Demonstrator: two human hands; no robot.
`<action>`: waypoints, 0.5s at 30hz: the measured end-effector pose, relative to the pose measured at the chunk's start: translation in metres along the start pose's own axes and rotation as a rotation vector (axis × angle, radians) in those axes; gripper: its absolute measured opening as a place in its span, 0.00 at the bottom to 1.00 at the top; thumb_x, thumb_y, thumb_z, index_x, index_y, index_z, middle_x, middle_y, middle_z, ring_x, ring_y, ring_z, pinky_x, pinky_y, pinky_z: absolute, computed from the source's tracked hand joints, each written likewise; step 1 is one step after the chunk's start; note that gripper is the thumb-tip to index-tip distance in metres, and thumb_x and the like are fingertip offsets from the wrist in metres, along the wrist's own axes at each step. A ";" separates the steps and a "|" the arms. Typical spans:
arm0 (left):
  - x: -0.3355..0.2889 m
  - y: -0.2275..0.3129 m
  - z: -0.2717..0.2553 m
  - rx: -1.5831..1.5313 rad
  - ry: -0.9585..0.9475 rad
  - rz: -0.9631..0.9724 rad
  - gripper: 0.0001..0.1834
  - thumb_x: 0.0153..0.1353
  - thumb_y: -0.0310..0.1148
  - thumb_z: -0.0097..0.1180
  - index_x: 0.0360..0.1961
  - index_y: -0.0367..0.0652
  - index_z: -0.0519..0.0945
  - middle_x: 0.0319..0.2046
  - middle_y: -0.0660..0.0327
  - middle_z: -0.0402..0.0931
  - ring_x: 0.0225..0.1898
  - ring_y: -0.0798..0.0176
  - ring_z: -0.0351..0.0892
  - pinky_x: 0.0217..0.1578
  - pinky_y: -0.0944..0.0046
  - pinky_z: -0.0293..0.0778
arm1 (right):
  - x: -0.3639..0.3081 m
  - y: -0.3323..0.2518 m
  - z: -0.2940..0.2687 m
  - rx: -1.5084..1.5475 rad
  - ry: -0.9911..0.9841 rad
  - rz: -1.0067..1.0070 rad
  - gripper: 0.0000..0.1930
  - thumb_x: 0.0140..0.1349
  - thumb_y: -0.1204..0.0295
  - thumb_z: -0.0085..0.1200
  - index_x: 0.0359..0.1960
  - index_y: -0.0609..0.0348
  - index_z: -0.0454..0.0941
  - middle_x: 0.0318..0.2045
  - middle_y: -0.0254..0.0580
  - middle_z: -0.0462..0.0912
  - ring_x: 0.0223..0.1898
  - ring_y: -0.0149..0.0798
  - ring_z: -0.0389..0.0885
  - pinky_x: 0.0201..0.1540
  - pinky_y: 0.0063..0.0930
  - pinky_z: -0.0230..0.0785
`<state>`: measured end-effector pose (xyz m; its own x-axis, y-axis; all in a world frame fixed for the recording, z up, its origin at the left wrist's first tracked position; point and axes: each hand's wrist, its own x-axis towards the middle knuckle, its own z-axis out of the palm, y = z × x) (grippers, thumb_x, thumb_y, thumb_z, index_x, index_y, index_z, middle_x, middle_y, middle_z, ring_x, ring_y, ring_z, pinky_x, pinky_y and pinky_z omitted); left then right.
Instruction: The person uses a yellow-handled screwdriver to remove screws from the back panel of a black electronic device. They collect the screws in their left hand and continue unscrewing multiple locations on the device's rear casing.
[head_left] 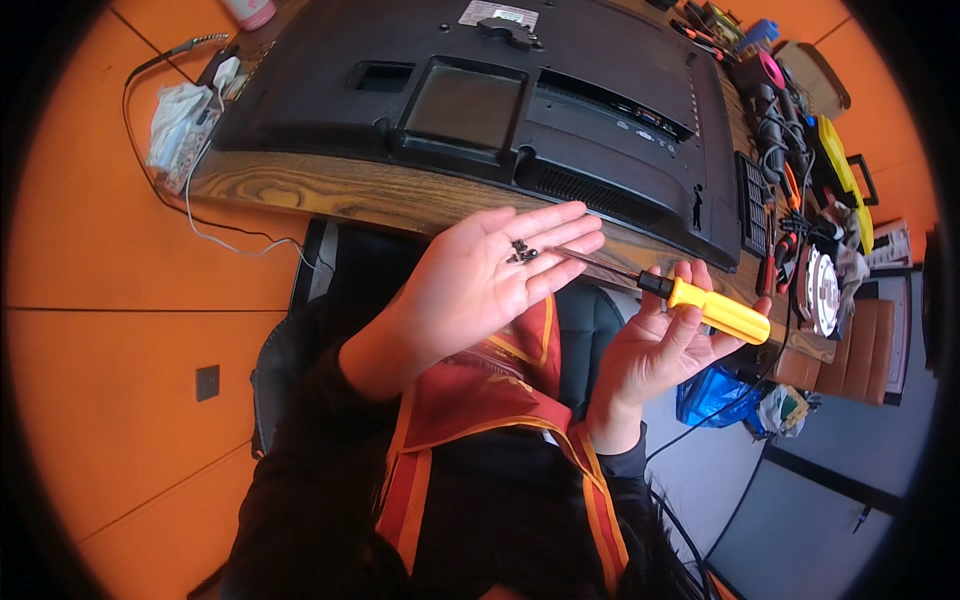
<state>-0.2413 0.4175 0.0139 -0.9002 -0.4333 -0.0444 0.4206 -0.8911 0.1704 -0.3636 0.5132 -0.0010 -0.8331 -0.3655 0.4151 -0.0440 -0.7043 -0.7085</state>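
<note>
My left hand lies palm up with its fingers stretched out, in front of the table edge. Several small black screws rest loose near the base of its fingers. In my right hand is a screwdriver with a yellow handle and a black collar, held by thumb and fingers. Its metal shaft points left across the left fingers, the tip close to the screws; whether it touches them I cannot tell. Beyond both hands, a black flat-screen TV or monitor lies with its back panel up.
The wooden table carries the screen. Along its right side are pliers, cables, a black vented part and a round white-rimmed piece. A power strip with cords sits at left. A blue bag is below right.
</note>
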 end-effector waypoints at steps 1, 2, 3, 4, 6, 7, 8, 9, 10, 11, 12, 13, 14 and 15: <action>0.000 0.000 -0.001 0.015 0.007 0.007 0.26 0.63 0.35 0.25 0.58 0.27 0.49 0.59 0.44 0.48 0.62 0.52 0.48 0.61 0.58 0.48 | 0.000 0.002 0.000 0.017 -0.002 -0.004 0.38 0.55 0.76 0.50 0.61 0.40 0.37 0.41 0.53 0.74 0.42 0.39 0.76 0.40 0.25 0.73; 0.000 -0.001 -0.002 0.034 -0.001 0.017 0.25 0.63 0.33 0.26 0.58 0.26 0.49 0.58 0.44 0.49 0.61 0.52 0.49 0.60 0.59 0.49 | 0.000 0.003 0.000 0.032 -0.002 -0.008 0.38 0.56 0.75 0.50 0.61 0.40 0.37 0.41 0.53 0.74 0.41 0.39 0.76 0.40 0.25 0.73; 0.001 -0.001 -0.003 0.081 0.019 0.035 0.25 0.62 0.32 0.27 0.58 0.27 0.49 0.59 0.44 0.49 0.62 0.53 0.48 0.60 0.60 0.49 | 0.001 0.004 0.000 0.044 -0.001 -0.016 0.38 0.56 0.75 0.50 0.61 0.39 0.37 0.41 0.53 0.74 0.41 0.39 0.76 0.40 0.25 0.73; 0.001 -0.002 -0.005 0.131 0.024 0.058 0.25 0.61 0.30 0.28 0.58 0.27 0.48 0.59 0.44 0.48 0.62 0.53 0.48 0.60 0.61 0.50 | 0.001 0.004 0.000 0.040 0.006 -0.016 0.38 0.56 0.75 0.50 0.61 0.39 0.38 0.41 0.52 0.74 0.41 0.39 0.76 0.39 0.26 0.74; 0.002 -0.005 -0.008 0.186 0.038 0.076 0.25 0.60 0.28 0.29 0.58 0.27 0.48 0.59 0.44 0.49 0.62 0.54 0.50 0.59 0.62 0.52 | 0.001 0.003 -0.002 0.040 0.011 -0.028 0.37 0.56 0.75 0.50 0.61 0.38 0.38 0.40 0.52 0.74 0.41 0.39 0.76 0.39 0.28 0.74; 0.002 -0.006 -0.010 0.193 0.047 0.072 0.24 0.60 0.26 0.29 0.58 0.28 0.48 0.59 0.44 0.50 0.61 0.55 0.51 0.59 0.63 0.54 | 0.001 0.003 -0.003 0.030 0.021 -0.029 0.37 0.56 0.75 0.49 0.61 0.38 0.39 0.40 0.51 0.74 0.41 0.39 0.76 0.39 0.28 0.74; 0.002 -0.007 -0.012 0.201 0.057 0.068 0.24 0.61 0.25 0.29 0.58 0.28 0.49 0.58 0.44 0.51 0.61 0.55 0.52 0.58 0.64 0.56 | 0.001 0.002 -0.004 0.030 0.027 -0.033 0.37 0.56 0.75 0.49 0.61 0.38 0.39 0.39 0.51 0.74 0.41 0.39 0.76 0.39 0.28 0.74; 0.002 -0.007 -0.013 0.169 0.049 0.066 0.23 0.61 0.24 0.29 0.58 0.28 0.49 0.58 0.45 0.51 0.60 0.55 0.53 0.58 0.64 0.57 | 0.001 0.001 -0.005 0.034 0.021 -0.049 0.37 0.56 0.76 0.49 0.61 0.38 0.39 0.39 0.51 0.74 0.41 0.40 0.75 0.39 0.28 0.74; 0.002 -0.008 -0.014 0.138 0.042 0.061 0.23 0.61 0.24 0.29 0.58 0.29 0.49 0.58 0.45 0.52 0.60 0.56 0.54 0.57 0.65 0.58 | 0.001 -0.001 -0.006 0.051 0.030 -0.019 0.37 0.56 0.76 0.49 0.61 0.38 0.39 0.39 0.50 0.74 0.42 0.40 0.75 0.41 0.30 0.73; 0.001 -0.008 -0.015 0.120 0.063 0.046 0.23 0.61 0.23 0.29 0.58 0.29 0.49 0.57 0.45 0.53 0.59 0.56 0.55 0.57 0.65 0.60 | 0.002 -0.001 -0.007 0.034 0.046 -0.029 0.37 0.56 0.76 0.48 0.61 0.38 0.39 0.39 0.50 0.74 0.42 0.40 0.75 0.41 0.30 0.72; 0.001 -0.008 -0.017 0.101 0.058 0.059 0.21 0.63 0.25 0.31 0.57 0.29 0.51 0.56 0.46 0.55 0.58 0.57 0.57 0.55 0.67 0.63 | 0.002 -0.002 -0.008 0.018 0.062 -0.041 0.36 0.56 0.76 0.48 0.61 0.39 0.39 0.39 0.50 0.74 0.42 0.41 0.75 0.42 0.30 0.72; 0.000 -0.008 -0.018 0.102 0.065 0.078 0.21 0.63 0.25 0.31 0.57 0.29 0.53 0.56 0.46 0.56 0.58 0.58 0.58 0.54 0.67 0.63 | 0.002 -0.002 -0.009 -0.008 0.083 -0.063 0.36 0.56 0.76 0.48 0.61 0.39 0.39 0.39 0.50 0.74 0.42 0.41 0.75 0.42 0.30 0.71; 0.000 -0.006 -0.019 0.104 0.084 0.092 0.20 0.63 0.26 0.31 0.56 0.29 0.54 0.55 0.47 0.57 0.57 0.59 0.59 0.54 0.67 0.64 | 0.001 -0.004 -0.009 -0.045 0.096 -0.070 0.34 0.57 0.74 0.47 0.61 0.41 0.41 0.40 0.50 0.73 0.42 0.40 0.74 0.43 0.30 0.70; -0.001 -0.005 -0.020 0.099 0.078 0.112 0.20 0.64 0.27 0.31 0.56 0.29 0.55 0.55 0.47 0.58 0.57 0.59 0.60 0.54 0.68 0.65 | 0.001 -0.005 -0.009 -0.091 0.113 -0.084 0.31 0.58 0.73 0.46 0.60 0.43 0.44 0.42 0.51 0.72 0.42 0.39 0.73 0.43 0.31 0.69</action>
<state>-0.2404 0.4196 -0.0067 -0.8350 -0.5419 -0.0949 0.5014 -0.8206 0.2742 -0.3693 0.5219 -0.0029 -0.8811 -0.2332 0.4115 -0.1613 -0.6696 -0.7250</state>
